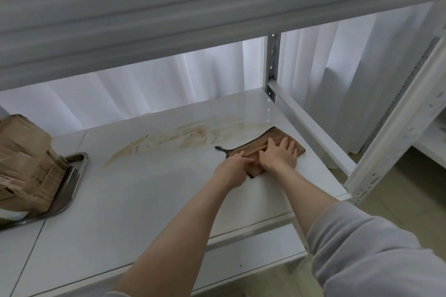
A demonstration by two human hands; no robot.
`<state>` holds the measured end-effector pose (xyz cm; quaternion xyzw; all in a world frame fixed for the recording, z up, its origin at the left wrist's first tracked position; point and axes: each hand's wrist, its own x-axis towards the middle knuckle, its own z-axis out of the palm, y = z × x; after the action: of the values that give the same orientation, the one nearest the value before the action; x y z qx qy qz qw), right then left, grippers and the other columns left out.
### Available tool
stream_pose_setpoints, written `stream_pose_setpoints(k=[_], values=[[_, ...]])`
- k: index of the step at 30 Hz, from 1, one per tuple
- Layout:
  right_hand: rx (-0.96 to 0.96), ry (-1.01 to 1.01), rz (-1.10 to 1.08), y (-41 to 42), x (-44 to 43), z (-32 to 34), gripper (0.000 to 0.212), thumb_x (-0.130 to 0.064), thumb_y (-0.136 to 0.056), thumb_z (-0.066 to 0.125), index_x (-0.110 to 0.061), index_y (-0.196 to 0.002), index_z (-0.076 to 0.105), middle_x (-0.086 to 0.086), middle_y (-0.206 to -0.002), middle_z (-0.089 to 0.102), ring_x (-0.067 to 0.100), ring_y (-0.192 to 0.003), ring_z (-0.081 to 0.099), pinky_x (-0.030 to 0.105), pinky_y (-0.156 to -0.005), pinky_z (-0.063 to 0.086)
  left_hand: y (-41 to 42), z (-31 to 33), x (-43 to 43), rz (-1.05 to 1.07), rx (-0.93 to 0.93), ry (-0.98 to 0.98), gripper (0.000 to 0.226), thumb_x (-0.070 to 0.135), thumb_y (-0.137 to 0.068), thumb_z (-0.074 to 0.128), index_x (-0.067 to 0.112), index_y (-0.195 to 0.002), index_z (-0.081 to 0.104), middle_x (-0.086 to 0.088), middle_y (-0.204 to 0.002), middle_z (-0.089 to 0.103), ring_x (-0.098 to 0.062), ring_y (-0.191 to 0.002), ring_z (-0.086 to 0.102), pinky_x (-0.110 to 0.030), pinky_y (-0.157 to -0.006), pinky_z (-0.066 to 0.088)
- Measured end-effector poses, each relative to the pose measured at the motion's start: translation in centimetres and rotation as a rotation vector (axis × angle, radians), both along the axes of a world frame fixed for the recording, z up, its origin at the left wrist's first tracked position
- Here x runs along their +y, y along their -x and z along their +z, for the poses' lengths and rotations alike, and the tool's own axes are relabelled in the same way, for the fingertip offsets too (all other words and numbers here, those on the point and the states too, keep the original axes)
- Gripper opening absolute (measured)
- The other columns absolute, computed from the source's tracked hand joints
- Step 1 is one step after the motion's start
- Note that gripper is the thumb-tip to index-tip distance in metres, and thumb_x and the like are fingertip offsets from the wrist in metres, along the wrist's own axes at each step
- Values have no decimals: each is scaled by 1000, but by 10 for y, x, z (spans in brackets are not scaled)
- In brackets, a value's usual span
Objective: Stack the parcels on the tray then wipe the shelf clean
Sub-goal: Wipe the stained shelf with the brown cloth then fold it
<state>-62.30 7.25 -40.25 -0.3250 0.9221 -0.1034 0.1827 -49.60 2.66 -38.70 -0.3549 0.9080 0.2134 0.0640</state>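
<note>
Parcels (24, 159) stacked on tray (76, 185), cloth (265, 138) on shelf (144, 188)

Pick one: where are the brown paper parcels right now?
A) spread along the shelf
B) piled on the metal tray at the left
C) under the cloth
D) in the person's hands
B: the brown paper parcels sit piled on the metal tray at the left of the shelf, while the left hand and right hand are on the brown cloth.
</note>
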Motion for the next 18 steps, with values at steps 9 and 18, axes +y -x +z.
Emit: stream_pose_setpoints(k=[9, 18], values=[[-106, -18, 502, -97, -60, 12, 63, -45, -97, 44, -29, -153, 20, 13, -161, -7, 31, -149, -7, 38, -120, -1, -78, 6, -46, 406, -119, 177, 27, 22, -81, 55, 25, -101, 73, -7, -107, 69, -26, -100, 64, -30, -74, 49], [-62, 31, 300, -37, -37, 4, 67, -53, -97, 37, -28, -154, 14, 10, -162, -6, 28, -149, -8, 37, -120, -1, -9, -1, -37, 255, -41, 256, 29, 21, -91, 48, 2, -108, 64, -16, -117, 63, -31, -111, 58, -36, -88, 45]])
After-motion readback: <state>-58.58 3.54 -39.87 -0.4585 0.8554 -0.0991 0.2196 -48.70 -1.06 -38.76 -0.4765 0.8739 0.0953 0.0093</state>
